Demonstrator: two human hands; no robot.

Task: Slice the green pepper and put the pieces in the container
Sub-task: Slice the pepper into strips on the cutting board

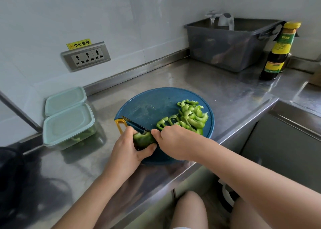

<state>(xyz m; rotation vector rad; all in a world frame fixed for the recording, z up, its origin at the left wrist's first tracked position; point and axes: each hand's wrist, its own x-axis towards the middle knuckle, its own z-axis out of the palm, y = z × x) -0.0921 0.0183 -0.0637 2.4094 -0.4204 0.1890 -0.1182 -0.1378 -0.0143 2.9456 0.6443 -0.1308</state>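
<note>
Left hand (pixel 128 147) curls round the glossy pepper (pixel 143 139) chunk at the near edge of the round blue board (pixel 147 105). Right hand (pixel 173 142) clamps the knife (pixel 133 123): handle hidden, dark blade on the pepper. Curly slices (pixel 189 115) heaped right. Lidded clear container (pixel 69 126) sits left, its contents hazy.

Head-worn wide-angle view looks forward and down, close over a steel counter (pixel 234 96), cutting board (pixel 147 103) mid-frame.

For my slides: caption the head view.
Left hand grips green pepper, right hand slices it with knife on blue cutting board.
</note>
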